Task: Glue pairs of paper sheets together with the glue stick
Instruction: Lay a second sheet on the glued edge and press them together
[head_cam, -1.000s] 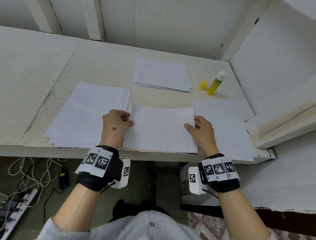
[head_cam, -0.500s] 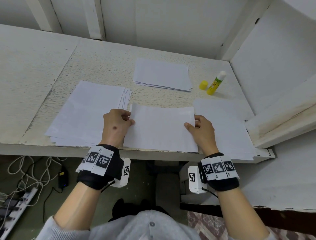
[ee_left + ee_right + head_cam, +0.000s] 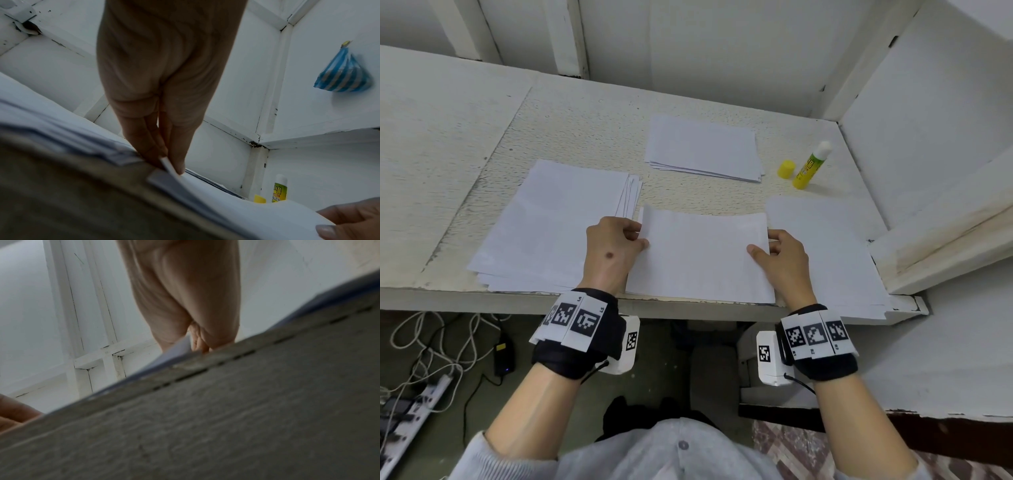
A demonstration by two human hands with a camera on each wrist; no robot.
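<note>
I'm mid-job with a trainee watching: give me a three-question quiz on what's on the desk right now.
1. True or false: the glue stick has its yellow cap on.
2. What grips the middle sheet? A) left hand only B) right hand only C) both hands
3. Fill in: the far paper stack lies to the ___ of the glue stick, as the head camera sees it.

Key: 1 false, the cap stands beside it; 2 C, one hand at each side edge; 3 left.
</note>
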